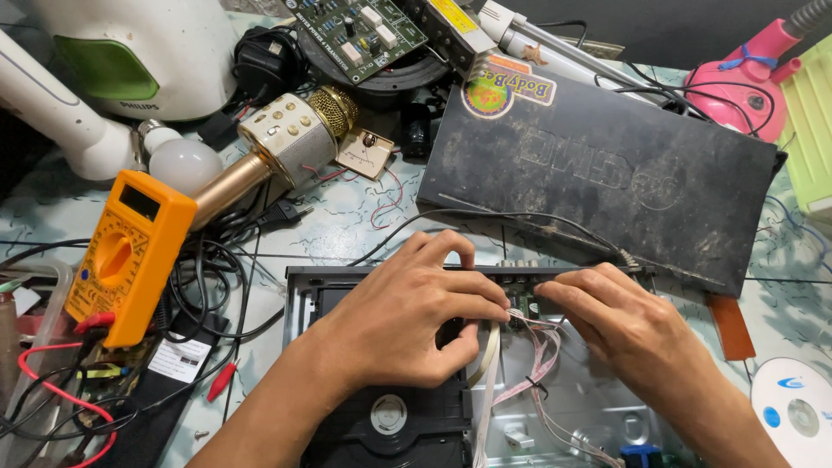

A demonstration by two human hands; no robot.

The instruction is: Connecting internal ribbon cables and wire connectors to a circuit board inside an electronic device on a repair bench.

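An opened disc player chassis (299,295) lies in front of me, with its black disc drive (390,420) at the bottom. Both hands reach inside near the back wall. My left hand (407,316) rests over the drive's rear with fingers curled toward a small green circuit board (523,305). My right hand (620,321) pinches at the same board, fingertips meeting the left hand's. Pink and white ribbon cables (539,364) run down from the board. What the fingertips grip is hidden.
The player's dusty black lid (607,165) lies behind. An orange multimeter (130,251) with red and black leads sits left, by a gold microphone (286,143), a bulb (182,163) and a green circuit board (360,35). A disc (797,412) lies at right, and a pink appliance (750,82) at the far right.
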